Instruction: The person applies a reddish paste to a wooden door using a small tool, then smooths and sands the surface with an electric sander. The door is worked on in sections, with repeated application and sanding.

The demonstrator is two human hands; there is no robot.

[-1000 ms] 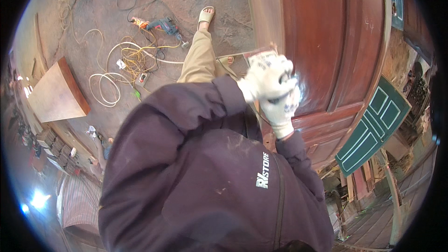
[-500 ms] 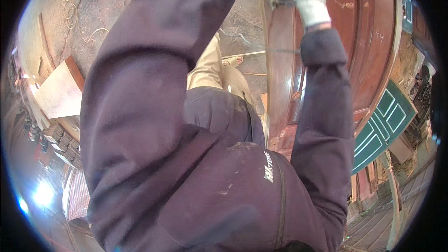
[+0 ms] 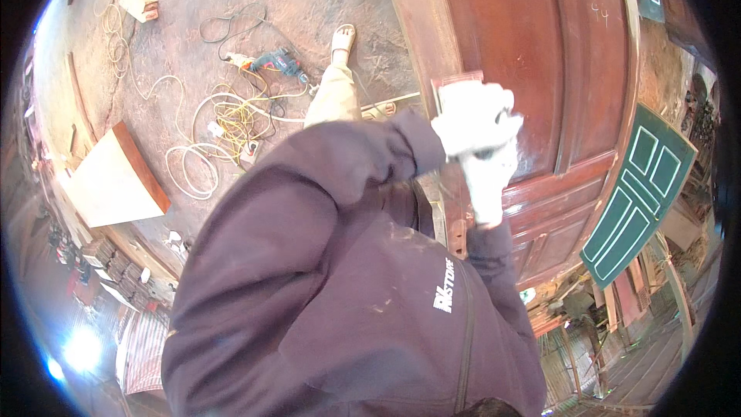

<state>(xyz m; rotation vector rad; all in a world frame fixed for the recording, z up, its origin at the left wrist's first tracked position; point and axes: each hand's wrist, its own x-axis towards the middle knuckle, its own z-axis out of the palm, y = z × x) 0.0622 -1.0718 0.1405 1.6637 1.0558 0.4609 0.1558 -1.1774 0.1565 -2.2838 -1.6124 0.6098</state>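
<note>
Left hand clamped round a reddish block at one o'clock, over that brown door. Right hand bunched alongside, can't tell its grip tbh.

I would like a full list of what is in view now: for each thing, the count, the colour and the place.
panelled door: one, reddish-brown, right of centre
flat piece: one, reddish, at the left glove; kind unclear
green panels: two, white-lined, far right and upper right
power tool: one, blue-green, floor, upper left
cords: several, yellow, cream and dark, around the tool
wood block: one, pale, floor, upper left
wooden slab: one, pale with red-brown edge, left
wood pieces: many, brown, lower right
trousers: one pair, beige, upper centre
jacket: one, dark purple, lower centre
left hand: one, white-gloved, over the door
right hand: one, white-gloved, just below the left; glare hides both grips
</note>
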